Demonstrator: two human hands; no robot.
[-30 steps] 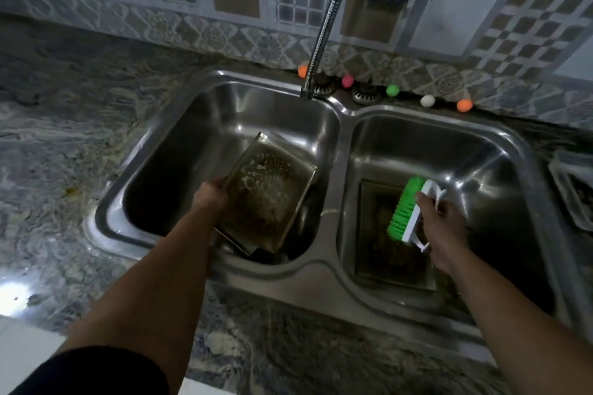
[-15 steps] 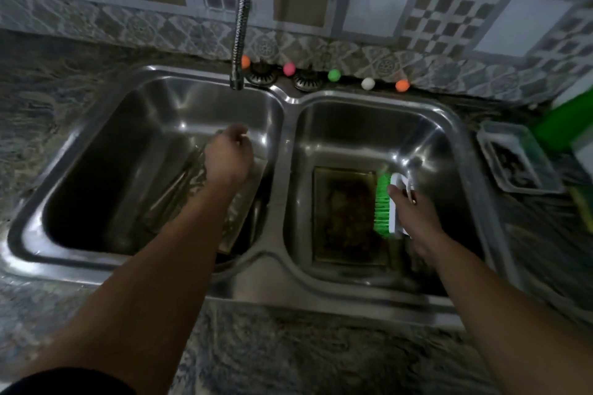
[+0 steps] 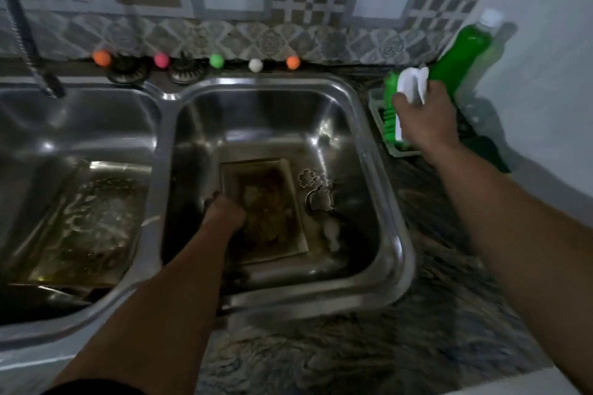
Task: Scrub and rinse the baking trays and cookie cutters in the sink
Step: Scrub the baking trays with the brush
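Observation:
A greasy baking tray [image 3: 272,212] lies flat in the right basin [image 3: 369,144] of the steel double sink. My left hand [image 3: 224,213] is down at its left edge and seems to grip the rim; the fingers are hidden. Two metal cookie cutters [image 3: 316,192] lie beside the tray on its right. A second soapy tray [image 3: 86,224] rests in the left basin [image 3: 80,112]. My right hand [image 3: 420,115] holds a white brush with green bristles [image 3: 393,106] over a small tray [image 3: 382,119] on the counter.
A green bottle of liquid with a white cap [image 3: 462,54] stands at the right wall. Several coloured balls [image 3: 216,60] line the back ledge. The flexible tap hose [image 3: 48,83] hangs over the left basin. Marbled counter [image 3: 385,346] surrounds the sink.
My left hand let go of the tray in the left basin and moved to the tray in the right basin. My right hand carried the brush out of the basin to the counter tray.

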